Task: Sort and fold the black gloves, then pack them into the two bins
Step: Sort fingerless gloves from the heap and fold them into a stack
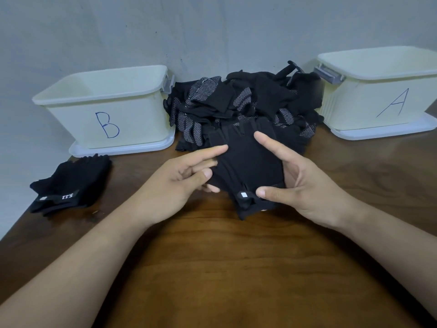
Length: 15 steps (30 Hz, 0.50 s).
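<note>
Between the two hands, just above the middle of the bench, a plain black knit glove (248,171) is held flat, its finger end pointing away from the person and its cuff, with a small white tag, pointing toward them. The left hand (189,178) grips the glove's left edge, thumb on top and curled fingers underneath, while its index finger lies straight along the fabric. The right hand (305,185) holds the right edge the same way: thumb pressed on the cuff, index finger stretched across the upper part, the other fingers hidden under the cloth.

Just behind the held glove lies a loose heap of black gloves (248,100), many showing white-dotted palms; the glove's finger end overlaps the heap's near edge. Left of the heap stands a cream plastic bin marked B (132,121) in blue, and right of it a cream plastic bin marked A (354,107); each sits on a white lid. Near the bench's left edge, in front of bin B, rests a small stack of black gloves (71,183) with white lettering on one cuff. The brown wooden bench (224,268) meets a grey wall (165,31) behind the bins.
</note>
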Tool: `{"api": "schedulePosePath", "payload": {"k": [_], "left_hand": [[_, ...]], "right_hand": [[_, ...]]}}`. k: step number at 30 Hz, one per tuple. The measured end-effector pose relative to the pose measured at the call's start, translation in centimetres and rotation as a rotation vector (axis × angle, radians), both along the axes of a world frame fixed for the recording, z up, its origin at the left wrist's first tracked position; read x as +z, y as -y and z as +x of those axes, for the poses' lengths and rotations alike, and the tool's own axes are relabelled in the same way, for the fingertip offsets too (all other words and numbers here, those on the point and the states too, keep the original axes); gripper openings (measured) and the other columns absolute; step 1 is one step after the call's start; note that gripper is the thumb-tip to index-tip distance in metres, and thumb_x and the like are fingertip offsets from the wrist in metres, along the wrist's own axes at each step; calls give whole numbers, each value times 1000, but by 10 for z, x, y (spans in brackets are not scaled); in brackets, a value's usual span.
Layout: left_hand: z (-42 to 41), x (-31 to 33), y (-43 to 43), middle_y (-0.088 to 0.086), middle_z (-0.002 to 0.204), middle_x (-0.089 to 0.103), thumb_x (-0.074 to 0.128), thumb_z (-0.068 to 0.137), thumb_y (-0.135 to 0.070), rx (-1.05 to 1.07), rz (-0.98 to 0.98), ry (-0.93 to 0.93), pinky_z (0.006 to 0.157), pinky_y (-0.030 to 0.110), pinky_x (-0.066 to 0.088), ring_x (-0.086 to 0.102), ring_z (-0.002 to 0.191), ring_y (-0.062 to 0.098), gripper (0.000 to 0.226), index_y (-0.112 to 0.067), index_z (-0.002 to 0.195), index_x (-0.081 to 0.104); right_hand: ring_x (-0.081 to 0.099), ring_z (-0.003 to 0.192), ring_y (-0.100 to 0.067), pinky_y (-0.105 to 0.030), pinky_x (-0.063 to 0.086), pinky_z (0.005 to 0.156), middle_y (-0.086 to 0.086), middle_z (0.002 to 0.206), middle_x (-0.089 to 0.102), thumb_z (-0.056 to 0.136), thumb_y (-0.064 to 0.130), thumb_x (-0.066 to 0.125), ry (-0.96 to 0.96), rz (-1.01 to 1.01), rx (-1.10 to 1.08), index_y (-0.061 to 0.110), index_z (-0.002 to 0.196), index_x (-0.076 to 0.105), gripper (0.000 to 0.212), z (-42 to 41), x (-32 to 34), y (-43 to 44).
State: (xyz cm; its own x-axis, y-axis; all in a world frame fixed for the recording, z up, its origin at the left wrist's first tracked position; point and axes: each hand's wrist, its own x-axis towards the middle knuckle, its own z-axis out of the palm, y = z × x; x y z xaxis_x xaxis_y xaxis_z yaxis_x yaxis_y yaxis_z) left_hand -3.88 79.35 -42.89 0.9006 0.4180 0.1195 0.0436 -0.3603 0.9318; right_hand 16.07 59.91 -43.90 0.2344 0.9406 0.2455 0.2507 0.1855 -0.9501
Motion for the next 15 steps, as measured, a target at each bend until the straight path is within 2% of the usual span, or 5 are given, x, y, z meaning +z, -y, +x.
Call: {"api": "schedulePosePath", "payload": {"k": [4,7,12,14,15], "left_hand": [[-5,11,4,-8,153,59,55,111,-29,-103,-93,21,119,53,42,60,138,21,60,-50,162,31],[-6,17,6,-12,165,43,71,102,-25,-120,-70,58,122,54,39,48,148,12,75,-45,163,32],[-18,35,-12,-14,148,62,76,94,1,41,-8,140,116,34,47,55,140,7,69,-32,151,55],[-29,46,-26,-19,145,64,75,93,3,104,57,128,110,21,47,59,133,2,71,-33,151,55],[-36,51,-34,-21,145,62,75,93,3,139,77,122,109,22,48,60,132,1,74,-35,153,52]], "right_hand": [[38,149,9,-9,36,113,35,154,49,87,-15,74,-21,45,-46,21,165,31,97,-10,8,-4],[40,149,7,-10,38,113,34,154,49,84,-15,77,3,39,-44,23,165,31,100,-19,15,-12],[43,150,-3,-20,42,117,22,160,49,83,-12,81,-7,27,-32,27,165,34,102,-37,26,-42],[47,148,-4,-23,44,116,23,157,53,84,-16,79,-38,47,-47,27,164,35,101,-50,30,-64],[48,147,-4,-24,45,116,24,154,55,84,-17,78,-46,53,-48,26,165,35,101,-57,32,-76]]}}
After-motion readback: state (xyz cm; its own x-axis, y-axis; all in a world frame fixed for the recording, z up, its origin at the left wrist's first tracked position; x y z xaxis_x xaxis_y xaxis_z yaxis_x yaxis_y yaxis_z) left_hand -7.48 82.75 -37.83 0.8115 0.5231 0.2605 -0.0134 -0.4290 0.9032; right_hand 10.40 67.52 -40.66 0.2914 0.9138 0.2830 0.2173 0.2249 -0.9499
